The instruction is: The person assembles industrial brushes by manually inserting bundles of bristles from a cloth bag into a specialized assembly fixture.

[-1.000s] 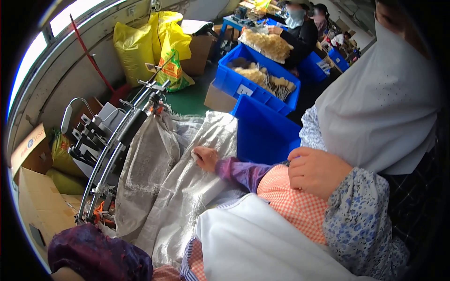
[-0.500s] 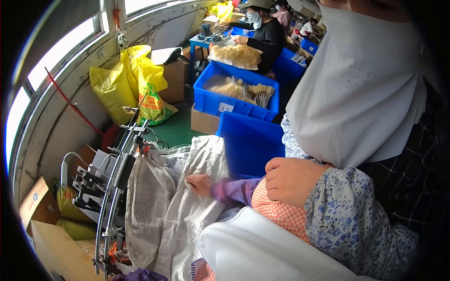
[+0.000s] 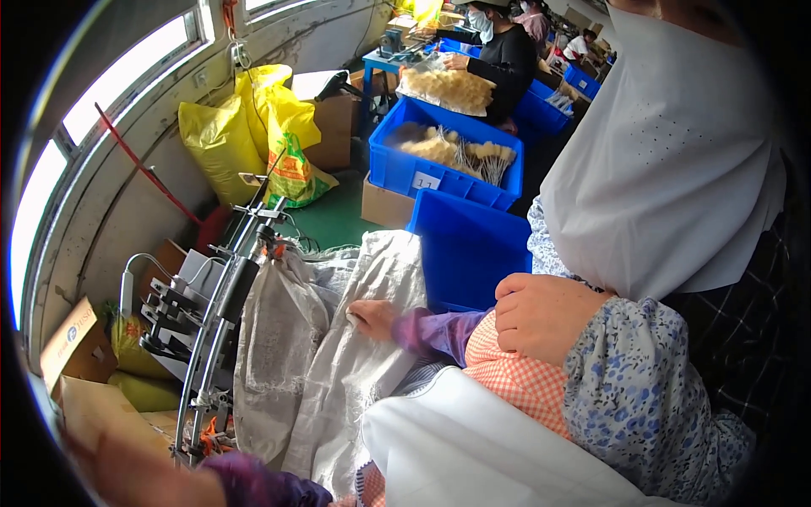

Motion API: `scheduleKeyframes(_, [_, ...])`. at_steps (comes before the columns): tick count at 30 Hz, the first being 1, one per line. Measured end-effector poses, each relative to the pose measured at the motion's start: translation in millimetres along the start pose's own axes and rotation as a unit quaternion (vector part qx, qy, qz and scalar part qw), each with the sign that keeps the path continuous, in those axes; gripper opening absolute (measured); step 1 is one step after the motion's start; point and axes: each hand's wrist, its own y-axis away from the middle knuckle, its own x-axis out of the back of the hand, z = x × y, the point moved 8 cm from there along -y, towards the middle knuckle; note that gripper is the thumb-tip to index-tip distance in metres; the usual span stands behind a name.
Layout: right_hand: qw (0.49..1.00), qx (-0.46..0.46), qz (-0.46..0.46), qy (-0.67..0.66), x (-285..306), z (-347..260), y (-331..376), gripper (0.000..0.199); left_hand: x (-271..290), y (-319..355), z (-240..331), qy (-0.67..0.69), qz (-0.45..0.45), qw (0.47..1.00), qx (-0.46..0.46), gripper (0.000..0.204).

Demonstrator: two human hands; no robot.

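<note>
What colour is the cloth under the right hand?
The cloth is greyish white; it shows best in the head view.

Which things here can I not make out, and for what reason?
In the head view:
Left hand: blurred at the lower edge; any held thing is unclear.
Right hand: its own fingers hide whether it grips the woven sack.
Nearer blue bin: lower part hidden behind the purple right sleeve.
Distant worker in white: hands too small to tell.
</note>
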Motion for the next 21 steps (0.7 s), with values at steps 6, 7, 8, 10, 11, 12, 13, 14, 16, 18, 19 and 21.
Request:
scheduleKeyframes(6, [1.0, -0.006, 0.017, 0.024, -1, 11, 7, 0.015, -69, 106, -208, -0.592, -0.279, 0.748, 0.115, 0.058])
scheduleKeyframes(7, [1.0, -0.002, 0.009, 0.018, -6, 6, 8, 0.015, -60, 126, -228, -0.618, -0.294, 0.715, 0.142, 0.061])
scheduleKeyframes(8, [1.0, -0.008, 0.006, 0.009, -10, 5, 7, 0.014, -50, 144, -244, -0.646, -0.304, 0.678, 0.174, 0.063])
scheduleKeyframes(10, [0.999, -0.045, -0.015, 0.024, -15, 12, 8, 0.012, -48, 174, -267, -0.627, -0.351, 0.646, 0.256, 0.073])
scheduleKeyframes(11, [0.999, -0.019, -0.011, 0.039, -17, 13, 8, 0.015, -47, 177, -265, -0.635, -0.288, 0.698, 0.162, 0.079])
scheduleKeyframes(12, [0.999, -0.033, 0.01, 0.036, -12, 24, 9, 0.011, -60, 171, -272, -0.64, -0.304, 0.686, 0.166, 0.075])
scheduleKeyframes(13, [0.998, -0.042, -0.011, 0.051, -5, 20, 8, 0.012, -66, 165, -266, -0.651, -0.295, 0.681, 0.157, 0.071])
scheduleKeyframes(14, [0.999, -0.021, -0.003, 0.042, -4, 12, 6, 0.012, -60, 167, -266, -0.691, -0.308, 0.625, 0.192, 0.07])
scheduleKeyframes(16, [0.999, 0.018, 0.009, 0.04, -5, -2, 1, 0.018, -53, 178, -284, -0.759, -0.289, 0.552, 0.188, 0.048])
scheduleKeyframes(18, [0.998, -0.002, -0.001, 0.06, -10, 8, 0, 0.017, -76, 157, -284, -0.713, -0.26, 0.615, 0.212, 0.031])
scheduleKeyframes(19, [0.998, -0.026, -0.015, 0.051, -17, 23, 3, 0.012, -88, 149, -288, -0.69, -0.307, 0.614, 0.229, 0.028])
scheduleKeyframes(21, [0.999, 0.001, -0.013, 0.053, -23, 11, 0, 0.013, -84, 165, -303, -0.673, -0.277, 0.656, 0.199, 0.037])
